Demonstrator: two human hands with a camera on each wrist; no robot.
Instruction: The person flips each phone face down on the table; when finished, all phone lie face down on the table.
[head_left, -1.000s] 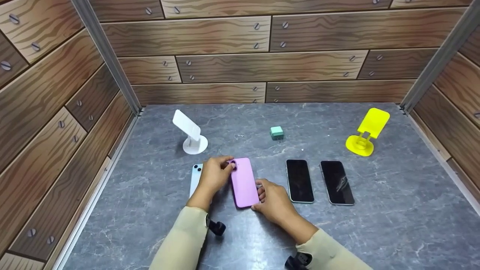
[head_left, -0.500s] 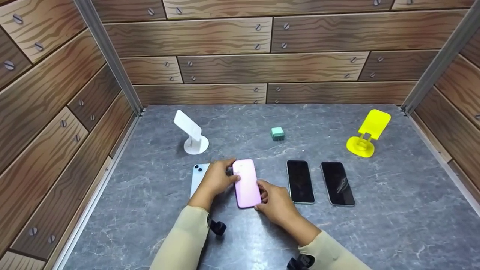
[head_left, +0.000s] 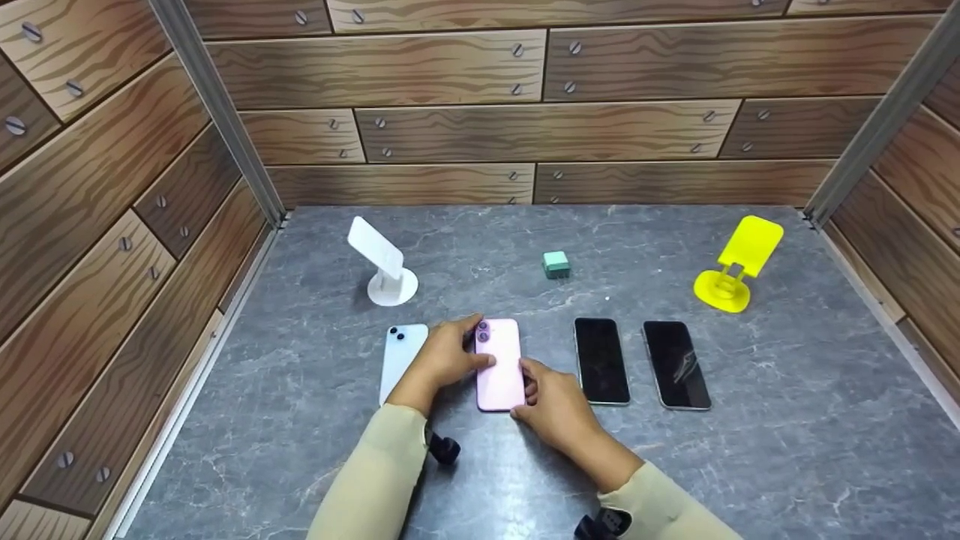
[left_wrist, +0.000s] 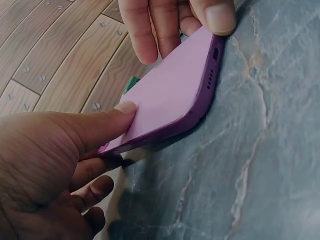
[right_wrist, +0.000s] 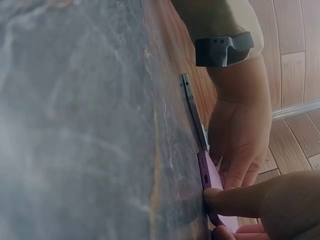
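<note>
A pink smartphone (head_left: 501, 371) with purple sides lies back up between the two hands, its camera lenses at the upper left corner. My left hand (head_left: 444, 354) pinches its left side, thumb on the back. In the left wrist view, the left fingers (left_wrist: 92, 170) reach under the edge of the phone (left_wrist: 170, 85). My right hand (head_left: 555, 401) holds the lower right corner; in the right wrist view its thumb (right_wrist: 217, 198) presses the bottom end near the charging port. Left of my left hand, a light blue smartphone (head_left: 397, 360) lies back up, partly covered by that hand.
Two phones with black screens, one nearer (head_left: 601, 361) and one farther right (head_left: 676, 366), lie on the grey marbled table (head_left: 787, 450). Behind stand a white phone stand (head_left: 386, 270), a small green block (head_left: 556, 265) and a yellow phone stand (head_left: 739, 262). Wood-patterned walls (head_left: 450, 135) enclose the table.
The pink phone has shifted slightly right and its back has turned, so its camera lenses show clearly. My left hand has moved right with it, uncovering more of the light blue phone.
</note>
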